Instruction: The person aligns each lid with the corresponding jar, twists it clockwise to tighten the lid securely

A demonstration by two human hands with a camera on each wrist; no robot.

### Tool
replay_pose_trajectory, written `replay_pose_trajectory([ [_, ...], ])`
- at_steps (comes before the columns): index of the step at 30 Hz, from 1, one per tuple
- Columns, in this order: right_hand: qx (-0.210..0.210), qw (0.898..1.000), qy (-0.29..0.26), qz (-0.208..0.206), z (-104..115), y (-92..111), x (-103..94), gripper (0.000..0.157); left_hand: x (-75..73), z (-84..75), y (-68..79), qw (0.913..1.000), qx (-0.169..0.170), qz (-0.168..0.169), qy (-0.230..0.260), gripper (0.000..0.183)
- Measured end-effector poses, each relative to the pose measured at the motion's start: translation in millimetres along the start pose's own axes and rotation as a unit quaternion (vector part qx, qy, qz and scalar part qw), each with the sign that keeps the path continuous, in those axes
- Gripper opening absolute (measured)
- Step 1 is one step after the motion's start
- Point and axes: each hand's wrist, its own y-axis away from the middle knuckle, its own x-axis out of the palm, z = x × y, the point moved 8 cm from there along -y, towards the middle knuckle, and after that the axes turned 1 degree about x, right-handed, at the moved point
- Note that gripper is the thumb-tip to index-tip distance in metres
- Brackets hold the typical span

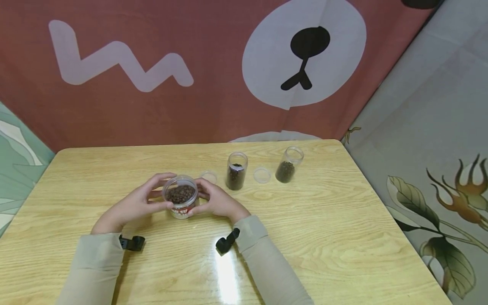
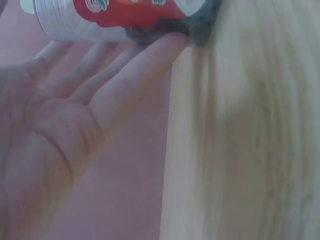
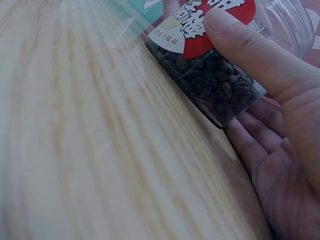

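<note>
A clear wide-mouthed plastic jar (image 1: 183,212) with a red and white label stands upright and open on the table, partly filled with brown coffee beans (image 3: 220,82). From the left side my left hand (image 1: 146,199) holds it, fingers at the far rim and thumb at the near side. My right hand (image 1: 219,202) grips the opposite side, its thumb (image 3: 245,42) across the label in the right wrist view. In the left wrist view, the left hand's digits reach along the jar (image 2: 135,15) with the palm showing.
Two tall clear jars, one in the middle (image 1: 236,178) and one to the right (image 1: 286,170), hold dark contents. Between them lies a clear round lid (image 1: 262,175); another lid (image 1: 209,176) is behind my right hand. The wooden table (image 1: 324,237) ends at a red patterned curtain (image 1: 213,110).
</note>
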Motion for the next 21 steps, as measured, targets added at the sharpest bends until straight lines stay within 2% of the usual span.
replay_pose_trajectory([
  [4, -0.002, 1.0, -0.002, 0.002, -0.5, -0.4, 0.4, 0.075, 1.0, -2.1, -0.1, 1.0, -0.004, -0.006, 0.006, 0.072],
  [16, -0.001, 1.0, 0.001, -0.001, 2.3, 1.0, -0.2, 0.075, -0.1, -5.7, 0.0, 0.9995, 0.029, -0.007, -0.014, 0.064],
  [21, -0.001, 1.0, 0.0, -0.001, 2.3, 1.7, -0.4, 0.075, -0.6, -4.4, -0.3, 0.9993, 0.032, -0.005, -0.02, 0.065],
])
